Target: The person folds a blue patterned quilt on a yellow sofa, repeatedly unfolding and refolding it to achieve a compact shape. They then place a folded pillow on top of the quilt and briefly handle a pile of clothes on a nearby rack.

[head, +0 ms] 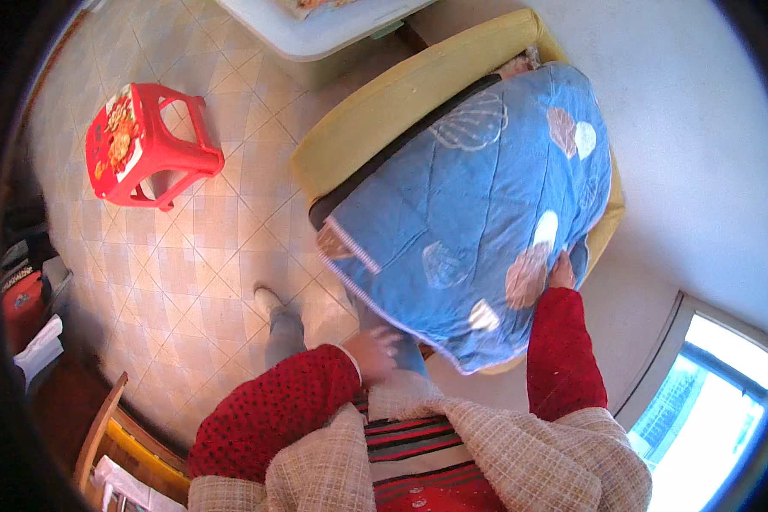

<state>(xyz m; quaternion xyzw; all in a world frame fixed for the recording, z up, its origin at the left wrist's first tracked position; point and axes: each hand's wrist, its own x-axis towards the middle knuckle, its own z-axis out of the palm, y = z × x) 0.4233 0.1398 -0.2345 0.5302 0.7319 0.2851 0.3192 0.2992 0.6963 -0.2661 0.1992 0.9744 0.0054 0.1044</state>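
A blue blanket (467,192) with shell and oval prints and a pale stitched edge lies draped over a yellow upholstered armchair (416,105). Its near corner hangs over the front, close to my legs. My right hand (562,274) is on the blanket's right edge, beside the chair's arm; the finger grip is partly hidden. Blurred by motion, my left hand (374,353) is above my thigh, just left of the blanket's lower hem. Its fingers are spread and hold nothing.
A red plastic stool (178,142) with a printed top stands on the tiled floor (230,224) at left. A white-topped table (323,32) is beyond the chair. A wooden chair (105,425) stands at lower left, and a bright window (710,397) at lower right.
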